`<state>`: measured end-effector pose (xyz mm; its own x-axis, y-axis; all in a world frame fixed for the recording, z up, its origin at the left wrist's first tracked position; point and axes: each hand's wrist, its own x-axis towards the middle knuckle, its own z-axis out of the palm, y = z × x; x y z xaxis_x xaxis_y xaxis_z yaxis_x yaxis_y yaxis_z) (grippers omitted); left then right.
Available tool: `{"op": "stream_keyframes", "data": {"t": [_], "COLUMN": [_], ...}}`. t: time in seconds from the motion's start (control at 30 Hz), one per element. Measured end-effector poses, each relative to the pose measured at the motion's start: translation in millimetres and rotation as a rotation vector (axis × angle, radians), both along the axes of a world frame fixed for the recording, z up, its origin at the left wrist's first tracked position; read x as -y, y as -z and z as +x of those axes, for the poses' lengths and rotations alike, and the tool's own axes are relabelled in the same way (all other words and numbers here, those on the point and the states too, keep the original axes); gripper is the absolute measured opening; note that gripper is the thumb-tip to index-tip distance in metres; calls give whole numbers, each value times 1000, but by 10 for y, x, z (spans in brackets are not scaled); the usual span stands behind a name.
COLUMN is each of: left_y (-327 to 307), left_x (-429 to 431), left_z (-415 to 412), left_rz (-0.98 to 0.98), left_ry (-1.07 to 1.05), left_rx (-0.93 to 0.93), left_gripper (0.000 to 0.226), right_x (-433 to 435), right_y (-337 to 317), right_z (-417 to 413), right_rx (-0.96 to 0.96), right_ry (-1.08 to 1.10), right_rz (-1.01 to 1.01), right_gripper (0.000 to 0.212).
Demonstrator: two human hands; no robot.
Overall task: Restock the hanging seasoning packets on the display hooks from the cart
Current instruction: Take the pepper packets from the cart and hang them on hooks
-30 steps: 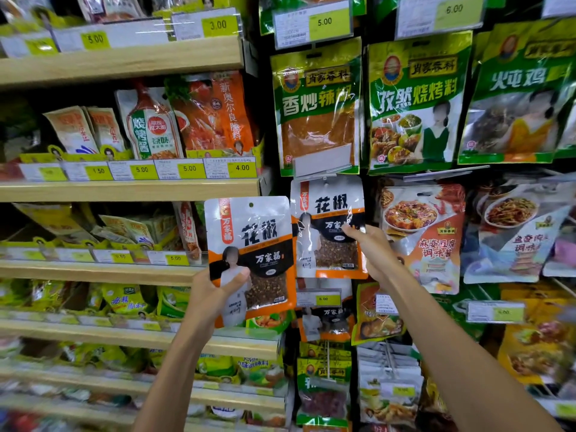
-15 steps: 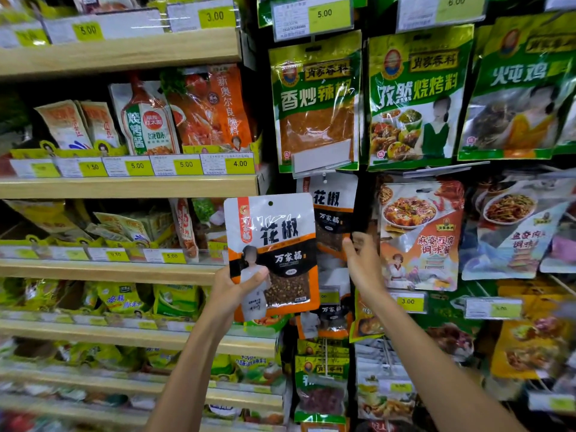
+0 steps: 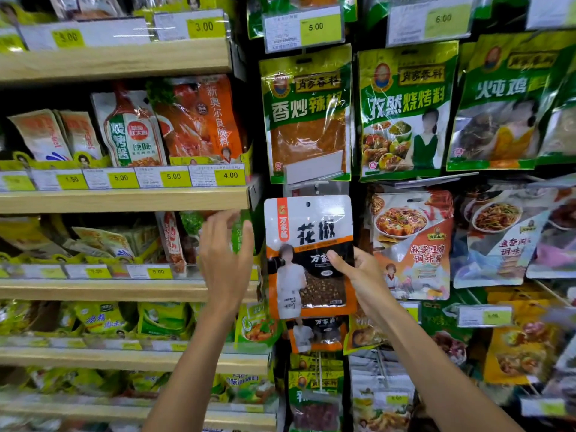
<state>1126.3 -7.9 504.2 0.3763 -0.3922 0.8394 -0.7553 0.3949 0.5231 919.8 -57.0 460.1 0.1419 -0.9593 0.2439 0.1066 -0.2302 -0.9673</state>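
Gripping the lower right edge with thumb across the front, the right hand [image 3: 358, 275] holds the 花椒 packet [image 3: 307, 244] upright at centre frame; it carries an orange 万家 strip. The left hand [image 3: 226, 260] is spread and holds nothing, just left of the packet. A green 香炒辣椒 packet [image 3: 307, 113] under a 5.00 tag [image 3: 316, 26] hangs directly above. The 麻婆豆腐 pouch [image 3: 414, 244] crowds the right edge and the wooden shelf end [image 3: 243, 199] the left, leaving a narrow column.
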Motion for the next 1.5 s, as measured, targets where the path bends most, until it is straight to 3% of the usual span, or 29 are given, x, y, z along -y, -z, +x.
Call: {"op": "stream_keyframes", "data": {"t": [0.1, 0.23, 0.6, 1.07, 1.23, 1.37, 1.5], "left_y": [-210, -253, -105, -106, -136, -173, -192], "left_x": [274, 586, 708, 682, 649, 585, 487], "left_z": [164, 396, 558, 690, 705, 657, 569], "left_rz": [-185, -189, -215, -207, -184, -154, -142], "left_ry": [-309, -431, -364, -356, -334, -314, -323], "left_rx": [404, 572, 616, 736, 756, 724, 703], "left_gripper": [21, 26, 25, 33, 32, 31, 32], "right_x": [73, 172, 359, 738, 996, 1133, 992], "right_y": [-8, -44, -66, -150, -170, -174, -191], "right_z": [-67, -92, -65, 100, 204, 250, 245], "right_rx": [-13, -13, 6, -26, -61, -111, -277], "right_ry": [15, 26, 88, 175, 259, 343, 437], "right_rz": [-2, -33, -19, 24, 78, 111, 77], "right_gripper": [23, 17, 21, 9, 37, 41, 52]}}
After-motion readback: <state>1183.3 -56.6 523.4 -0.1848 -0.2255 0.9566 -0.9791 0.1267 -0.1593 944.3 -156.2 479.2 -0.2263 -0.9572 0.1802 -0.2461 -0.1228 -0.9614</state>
